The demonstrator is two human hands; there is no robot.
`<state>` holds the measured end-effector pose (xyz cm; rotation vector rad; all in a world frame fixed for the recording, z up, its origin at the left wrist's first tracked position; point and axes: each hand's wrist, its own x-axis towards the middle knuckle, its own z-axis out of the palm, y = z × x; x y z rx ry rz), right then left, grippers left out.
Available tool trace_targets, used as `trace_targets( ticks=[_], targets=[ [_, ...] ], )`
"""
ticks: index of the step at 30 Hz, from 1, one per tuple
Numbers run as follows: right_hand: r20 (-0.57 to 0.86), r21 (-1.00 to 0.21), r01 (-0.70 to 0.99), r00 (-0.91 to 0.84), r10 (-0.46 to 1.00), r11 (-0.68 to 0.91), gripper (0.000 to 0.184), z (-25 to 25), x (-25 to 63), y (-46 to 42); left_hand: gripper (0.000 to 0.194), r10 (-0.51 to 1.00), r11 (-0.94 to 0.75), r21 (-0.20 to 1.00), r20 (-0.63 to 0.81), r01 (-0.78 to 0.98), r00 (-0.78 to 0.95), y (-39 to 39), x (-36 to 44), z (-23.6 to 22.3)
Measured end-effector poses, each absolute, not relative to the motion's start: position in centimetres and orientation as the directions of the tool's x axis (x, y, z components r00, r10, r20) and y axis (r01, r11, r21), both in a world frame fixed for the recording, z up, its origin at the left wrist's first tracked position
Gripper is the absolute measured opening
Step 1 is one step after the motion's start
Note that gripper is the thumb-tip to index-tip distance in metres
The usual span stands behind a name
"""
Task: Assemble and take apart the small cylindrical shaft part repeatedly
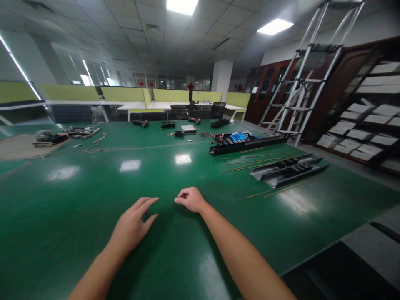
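My left hand point(133, 225) is over the green tabletop point(87, 216), thumb and fingers apart, with nothing between them. To its right, my right hand point(190, 199) is closed in a pinch. A tiny dark bit shows at its fingertips, too small to name. A short gap separates the two hands, and both are low over the near middle of the table. Whether either hand touches the surface I cannot tell.
Metal channels point(293, 173) and thin rods point(250, 164) lie at right; a long black channel point(246, 146) lies behind them. Farther back are a white box point(188, 129) and tools point(140, 123). A cloth-like heap point(48, 137) is at left. A ladder point(300, 79) stands beyond the table.
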<state>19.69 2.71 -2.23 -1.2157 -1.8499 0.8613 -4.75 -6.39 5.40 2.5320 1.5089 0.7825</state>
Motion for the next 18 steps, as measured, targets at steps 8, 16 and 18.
trace_targets(
  ticks=[8, 16, 18],
  targets=[
    [0.210, -0.806, 0.512, -0.223, 0.952, 0.298, 0.014, -2.4, 19.9, 1.8, 0.035, 0.748, -0.663, 0.328, 0.334, 0.673, 0.574, -1.9, 3.8, 2.8],
    [0.132, -0.969, 0.150, -0.360, 0.923, 0.197, 0.041, -1.4, 20.2, 0.6, 0.031, 0.775, -0.624, 0.324, 0.368, 0.711, 0.513, -2.0, -0.1, 4.4],
    [0.100, -0.979, 0.130, -0.359, 0.928, 0.156, 0.045, -1.3, 20.1, 0.4, 0.034, 0.784, -0.590, 0.326, 0.452, 0.739, 0.426, -3.3, -3.9, 6.0]
  ],
)
